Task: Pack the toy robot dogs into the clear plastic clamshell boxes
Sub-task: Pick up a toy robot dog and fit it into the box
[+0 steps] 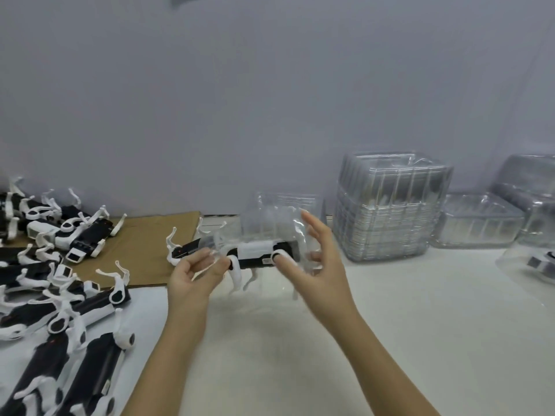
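Note:
A black-and-white toy robot dog (255, 255) sits inside a clear clamshell box (274, 217) held above the table's middle. My left hand (195, 273) pinches the box's thin left edge between thumb and fingers. My right hand (315, 259) holds the box's right end, thumb pressed on its front and fingers spread behind it. The box's lid half stands open above the dog. Another toy dog (183, 250) lies on the table just behind my left hand.
Several loose toy dogs (60, 280) are heaped at the left, partly on a brown cardboard sheet (150, 244). A tall stack of empty clamshells (390, 208) stands right of centre, more clamshells (480, 220) beyond it. A packed box (537, 262) sits at the right edge.

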The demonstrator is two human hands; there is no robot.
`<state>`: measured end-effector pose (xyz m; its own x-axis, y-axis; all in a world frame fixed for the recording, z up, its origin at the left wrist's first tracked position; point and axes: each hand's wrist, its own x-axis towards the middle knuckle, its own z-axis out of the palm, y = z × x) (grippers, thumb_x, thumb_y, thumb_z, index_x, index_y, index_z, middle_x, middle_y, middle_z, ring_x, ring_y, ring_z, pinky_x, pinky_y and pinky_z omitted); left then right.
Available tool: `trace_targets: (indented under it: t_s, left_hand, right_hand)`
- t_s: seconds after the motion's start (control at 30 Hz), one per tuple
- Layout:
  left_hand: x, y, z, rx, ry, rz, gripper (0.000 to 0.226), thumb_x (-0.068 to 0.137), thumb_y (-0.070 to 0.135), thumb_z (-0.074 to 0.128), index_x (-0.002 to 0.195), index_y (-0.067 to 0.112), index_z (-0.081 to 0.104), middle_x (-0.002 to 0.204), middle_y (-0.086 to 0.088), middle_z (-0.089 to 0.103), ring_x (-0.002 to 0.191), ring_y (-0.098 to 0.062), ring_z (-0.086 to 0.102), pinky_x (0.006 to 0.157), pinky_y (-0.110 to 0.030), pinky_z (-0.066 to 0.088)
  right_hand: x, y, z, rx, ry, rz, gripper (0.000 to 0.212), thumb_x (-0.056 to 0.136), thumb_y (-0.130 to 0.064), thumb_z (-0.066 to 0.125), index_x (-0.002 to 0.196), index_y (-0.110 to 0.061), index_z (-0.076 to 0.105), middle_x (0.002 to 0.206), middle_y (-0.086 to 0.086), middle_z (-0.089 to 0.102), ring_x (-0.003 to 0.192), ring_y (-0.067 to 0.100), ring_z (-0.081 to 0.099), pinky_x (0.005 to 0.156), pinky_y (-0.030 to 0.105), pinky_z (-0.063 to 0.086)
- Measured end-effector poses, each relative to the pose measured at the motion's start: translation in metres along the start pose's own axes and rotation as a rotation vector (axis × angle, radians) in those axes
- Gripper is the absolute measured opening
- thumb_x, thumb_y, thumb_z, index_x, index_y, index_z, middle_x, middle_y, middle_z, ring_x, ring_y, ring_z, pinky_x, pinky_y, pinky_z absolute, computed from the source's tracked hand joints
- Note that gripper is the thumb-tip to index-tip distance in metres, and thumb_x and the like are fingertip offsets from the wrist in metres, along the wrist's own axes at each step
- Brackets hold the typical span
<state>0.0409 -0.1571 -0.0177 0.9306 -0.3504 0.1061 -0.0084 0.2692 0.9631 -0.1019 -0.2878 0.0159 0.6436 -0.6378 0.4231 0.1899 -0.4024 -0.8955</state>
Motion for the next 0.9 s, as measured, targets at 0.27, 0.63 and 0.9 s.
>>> trace_targets:
  t_s: [0.27, 0.63, 0.9]
  left_hand:
    - [-0.015, 0.016, 0.027, 0.38, 0.149, 0.195, 0.045, 0.074, 0.021, 0.084, 0.109, 0.015, 0.057, 0.098, 0.015, 0.056, 0.088, -0.002, 0.061, 0.067, -0.01, 0.042]
    - [-0.025, 0.026, 0.013, 0.582, -0.327, -0.287, 0.033, 0.081, 0.035, 0.076, 0.098, 0.009, 0.066, 0.095, -0.008, 0.067, 0.075, -0.022, 0.072, 0.066, -0.033, 0.06]
    - [-0.037, -0.003, 0.025, 0.413, -0.605, -0.452, 0.024, 0.092, 0.011, 0.064, 0.114, 0.017, 0.069, 0.098, -0.005, 0.075, 0.088, -0.026, 0.073, 0.089, -0.041, 0.055]
  right_hand:
    - [0.009, 0.024, -0.004, 0.244, 0.062, 0.268, 0.059, 0.083, -0.021, 0.076, 0.115, -0.06, 0.046, 0.132, -0.009, 0.053, 0.12, 0.018, 0.057, 0.099, 0.045, 0.051]
    - [0.015, 0.032, -0.062, -0.452, -0.226, 0.621, 0.068, 0.091, -0.044, 0.055, 0.151, -0.035, 0.025, 0.147, 0.003, 0.043, 0.121, 0.024, 0.052, 0.092, 0.041, 0.045]
    - [-0.035, 0.014, -0.028, -1.13, -0.367, -0.057, 0.068, 0.079, -0.079, 0.028, 0.143, -0.064, 0.011, 0.164, -0.004, 0.007, 0.149, 0.032, 0.009, 0.112, 0.068, 0.005]
